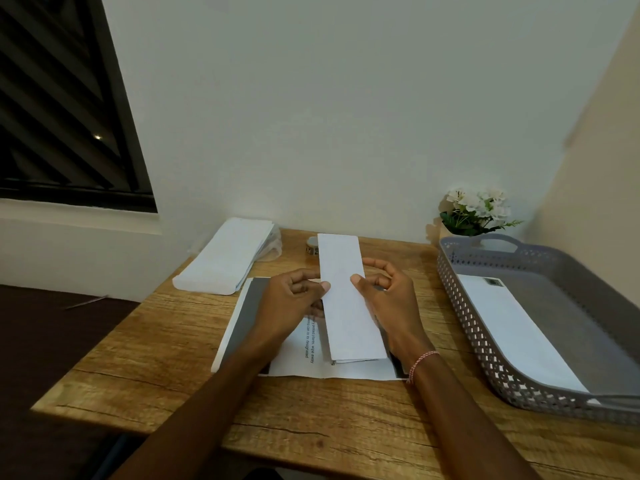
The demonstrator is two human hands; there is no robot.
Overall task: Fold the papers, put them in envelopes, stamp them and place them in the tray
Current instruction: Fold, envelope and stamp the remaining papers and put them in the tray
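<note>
In the head view, the left hand (pixel 294 299) and right hand (pixel 388 296) each pinch a long edge of the long white folded paper (pixel 346 306) above the printed sheets (pixel 294 360) on the wooden table (pixel 166 375), probably squaring its creases for the stacked white envelopes (pixel 225 258) far left, the perforated grey plastic tray (pixel 485 327) waiting at right.

Illumination is dim and even. The window (pixel 62 98) at far left is dark. The flowers (pixel 474 209) cast a soft shadow leftward. Wide-angle distortion bends the edges; fine detail is soft.

table (pixel 346 410): wood grain, matt | tray (pixel 460 299): grey perforated plastic | folded paper (pixel 349 306): white, smooth, matt | envelopes (pixel 225 258): white paper
</note>
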